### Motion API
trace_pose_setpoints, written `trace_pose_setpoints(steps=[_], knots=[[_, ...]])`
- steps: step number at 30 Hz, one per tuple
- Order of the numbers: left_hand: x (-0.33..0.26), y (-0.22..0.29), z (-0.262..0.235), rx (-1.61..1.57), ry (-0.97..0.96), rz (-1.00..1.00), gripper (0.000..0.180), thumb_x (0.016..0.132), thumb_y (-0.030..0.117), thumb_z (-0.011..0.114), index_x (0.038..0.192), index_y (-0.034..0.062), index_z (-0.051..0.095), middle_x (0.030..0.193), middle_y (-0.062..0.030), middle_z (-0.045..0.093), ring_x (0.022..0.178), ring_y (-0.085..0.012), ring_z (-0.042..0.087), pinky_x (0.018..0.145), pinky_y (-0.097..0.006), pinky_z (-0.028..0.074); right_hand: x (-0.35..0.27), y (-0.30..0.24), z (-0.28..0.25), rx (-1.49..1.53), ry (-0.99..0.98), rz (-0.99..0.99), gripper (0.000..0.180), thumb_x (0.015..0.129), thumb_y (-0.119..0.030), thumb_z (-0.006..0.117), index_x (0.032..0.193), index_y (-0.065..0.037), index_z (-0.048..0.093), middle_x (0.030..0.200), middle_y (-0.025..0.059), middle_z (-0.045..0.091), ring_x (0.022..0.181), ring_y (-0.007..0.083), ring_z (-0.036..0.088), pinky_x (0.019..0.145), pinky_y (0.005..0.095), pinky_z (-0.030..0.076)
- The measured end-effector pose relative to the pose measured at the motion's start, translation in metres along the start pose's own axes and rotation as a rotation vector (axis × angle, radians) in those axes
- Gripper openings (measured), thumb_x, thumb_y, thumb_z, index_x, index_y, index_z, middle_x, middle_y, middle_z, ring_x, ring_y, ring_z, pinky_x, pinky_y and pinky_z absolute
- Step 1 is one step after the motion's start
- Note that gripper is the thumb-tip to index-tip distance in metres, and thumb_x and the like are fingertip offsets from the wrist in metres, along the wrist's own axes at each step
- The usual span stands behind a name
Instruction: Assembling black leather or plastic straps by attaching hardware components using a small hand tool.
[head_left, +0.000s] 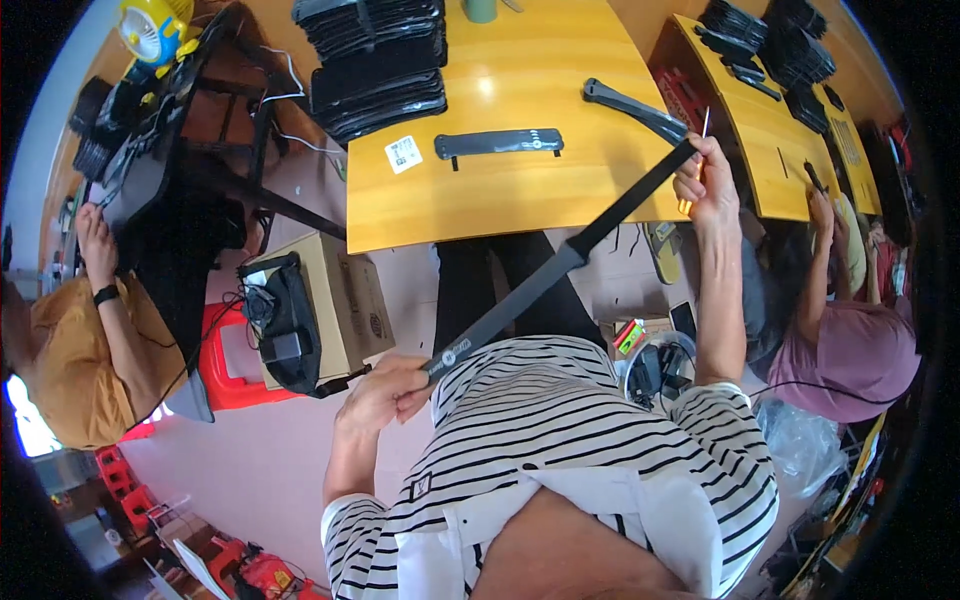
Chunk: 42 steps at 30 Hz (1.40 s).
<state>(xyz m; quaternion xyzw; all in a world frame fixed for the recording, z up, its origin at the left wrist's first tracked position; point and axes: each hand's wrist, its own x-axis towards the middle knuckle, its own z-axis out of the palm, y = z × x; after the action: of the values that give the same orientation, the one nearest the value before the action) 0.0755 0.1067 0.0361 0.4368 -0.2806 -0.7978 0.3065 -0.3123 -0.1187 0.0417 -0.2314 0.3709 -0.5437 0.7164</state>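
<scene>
In front of the striped shirt (pixel 560 440), the left hand (pixel 385 392) has its fingers curled shut around the lower end of a long black strap (pixel 545 280); that end, with a small round silver mark, pokes out just past the thumb toward the chest. From there the strap runs tight and straight, diagonally up and to the right, off the table and above the lap. Its upper end meets the right hand (pixel 705 180), fingers pinched on it at the top edge. The same hand also grips a thin tool with a yellow handle (pixel 690 195), its metal tip pointing up above the knuckles; exactly how the fingers split between strap and tool, cannot tell.

Just beyond the right hand, on the yellow wooden table (pixel 500 200), a second black strap (pixel 635 108) lies angled, its near end close to the held strap's top. Another flat black strap (pixel 498 143) lies across mid-table, with a small white label (pixel 403 153) beside it to the left. A stack of black pieces (pixel 378 60) sits at the far left corner.

Left of the person, a cardboard box (pixel 345 295) on the floor, black items hanging over its side. A person in an orange shirt (pixel 70 350) at far left, another in a purple shirt (pixel 860 345) at far right by a second table (pixel 770 140).
</scene>
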Motion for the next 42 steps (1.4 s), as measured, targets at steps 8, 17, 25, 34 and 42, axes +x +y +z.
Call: trace_pose_setpoints(steps=[8,17,25,34,42], knots=[[-0.061,-0.029,-0.044,-0.456,0.061,0.447,0.032,0.080,0.020,0.050,0.053,0.0051,0.038,0.044,-0.0010,0.034,0.035,-0.0104,0.033,0.036,-0.022,0.027,0.000,-0.049,-0.018,-0.066,0.665,-0.492,0.028,0.081,-0.021,0.058,0.060,-0.016,0.039,0.048,-0.0052,0.037,0.033,0.0049,0.025,0.029,0.0199,0.020],[0.022,-0.010,-0.045,-0.130,0.482,0.491,0.026,0.089,0.024,0.049,0.078,0.0008,0.053,0.057,0.0027,0.038,0.048,-0.0060,0.035,0.046,-0.020,0.032,-0.069,-0.073,0.019,-0.505,0.182,-0.588,0.015,0.084,-0.016,0.050,0.073,-0.006,0.051,0.049,-0.0012,0.042,0.033,0.0056,0.029,0.030,0.0197,0.021],[0.145,-0.023,-0.068,-0.351,0.515,0.366,0.036,0.087,0.034,0.052,0.089,-0.0015,0.059,0.061,-0.0026,0.053,0.054,-0.0126,0.055,0.050,-0.020,0.042,-0.069,-0.044,0.039,-1.542,0.118,-0.998,0.008,0.079,-0.001,0.059,0.076,0.006,0.055,0.061,0.0005,0.046,0.056,0.0064,0.041,0.050,0.0207,0.031],[0.136,-0.033,-0.080,-0.082,0.653,0.005,0.079,0.079,0.069,0.034,0.096,-0.0043,0.057,0.075,-0.0176,0.064,0.057,-0.0204,0.062,0.048,-0.022,0.046,-0.066,-0.030,0.033,-1.377,0.100,-0.830,0.012,0.076,0.002,0.058,0.087,0.005,0.063,0.068,0.0061,0.059,0.064,0.0092,0.056,0.057,0.0206,0.042],[0.120,0.006,0.036,0.264,-0.057,0.120,0.060,0.090,0.051,0.033,0.101,-0.0025,0.056,0.075,-0.0097,0.063,0.055,-0.0159,0.060,0.046,-0.020,0.043,-0.066,0.021,0.066,-1.395,-0.564,-0.914,0.018,0.063,-0.001,0.060,0.081,-0.001,0.065,0.072,0.0070,0.062,0.061,0.0186,0.061,0.053,0.0275,0.049]])
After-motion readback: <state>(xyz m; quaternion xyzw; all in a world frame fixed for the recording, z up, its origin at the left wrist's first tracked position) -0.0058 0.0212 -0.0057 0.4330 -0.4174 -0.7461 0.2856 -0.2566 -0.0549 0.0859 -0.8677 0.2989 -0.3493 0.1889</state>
